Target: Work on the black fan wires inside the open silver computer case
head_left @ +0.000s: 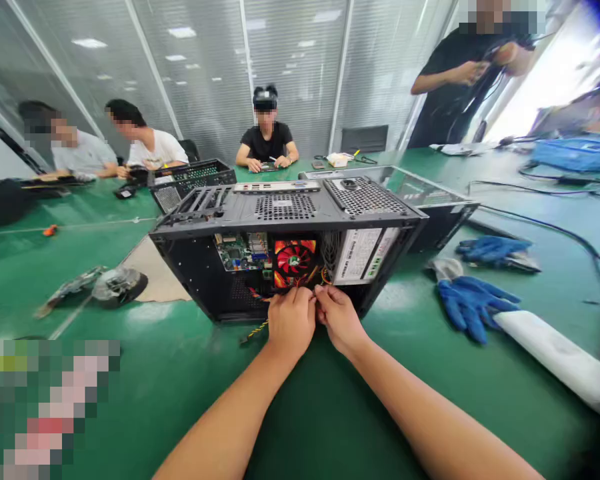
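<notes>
A black computer case (193, 267) stands on the green table with its open side towards me. Inside it I see a motherboard (237, 252), a red-and-black fan (295, 260) and a power supply (363, 257) with a white label. My left hand (293, 320) and my right hand (340, 319) meet at the case's lower opening, below the fan. Both are closed in a pinch on thin cables (325, 275) that run down from beside the power supply; the exact plug or tie between the fingertips is hidden. A yellow-and-black cable (257, 329) hangs out left of my left hand.
Blue work gloves (467, 303) and a long white object (555, 357) lie to the right. A plastic-wrapped bundle (117, 287) and cardboard (157, 277) lie left. Behind the case are a side panel (443, 223) and a blue basket (575, 157). Several people work around the table.
</notes>
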`<state>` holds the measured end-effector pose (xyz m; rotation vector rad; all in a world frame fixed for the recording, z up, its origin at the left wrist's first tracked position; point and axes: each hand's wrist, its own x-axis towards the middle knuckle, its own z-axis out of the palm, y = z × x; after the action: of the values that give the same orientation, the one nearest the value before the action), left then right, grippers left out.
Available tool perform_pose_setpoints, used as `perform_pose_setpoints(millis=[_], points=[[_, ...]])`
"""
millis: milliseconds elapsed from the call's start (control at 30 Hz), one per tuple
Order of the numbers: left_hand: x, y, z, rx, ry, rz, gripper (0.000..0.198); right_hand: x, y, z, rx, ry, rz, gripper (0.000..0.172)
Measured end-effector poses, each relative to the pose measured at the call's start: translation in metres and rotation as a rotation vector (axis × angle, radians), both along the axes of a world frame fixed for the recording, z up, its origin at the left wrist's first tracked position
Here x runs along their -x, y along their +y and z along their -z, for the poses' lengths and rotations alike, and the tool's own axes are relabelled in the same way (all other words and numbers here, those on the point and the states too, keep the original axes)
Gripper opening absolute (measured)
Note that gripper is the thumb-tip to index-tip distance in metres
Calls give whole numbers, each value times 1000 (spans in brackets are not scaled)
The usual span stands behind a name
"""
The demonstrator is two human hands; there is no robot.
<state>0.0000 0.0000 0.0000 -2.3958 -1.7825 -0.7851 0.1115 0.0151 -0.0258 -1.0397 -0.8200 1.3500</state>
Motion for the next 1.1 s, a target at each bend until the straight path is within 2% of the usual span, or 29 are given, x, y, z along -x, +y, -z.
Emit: perform_pose_setpoints(millis=[400,833,1100], points=[[-3,-2,-2,19,-8,-23,13,0,-4,-2,-15,3,-18,39],[-4,-1,1,31,-49,-19,15,0,-4,-4,-2,-1,-2,44],[-4,-2,-1,53,-35,-24,9,-1,-5,-5,18,36,-10,35]])
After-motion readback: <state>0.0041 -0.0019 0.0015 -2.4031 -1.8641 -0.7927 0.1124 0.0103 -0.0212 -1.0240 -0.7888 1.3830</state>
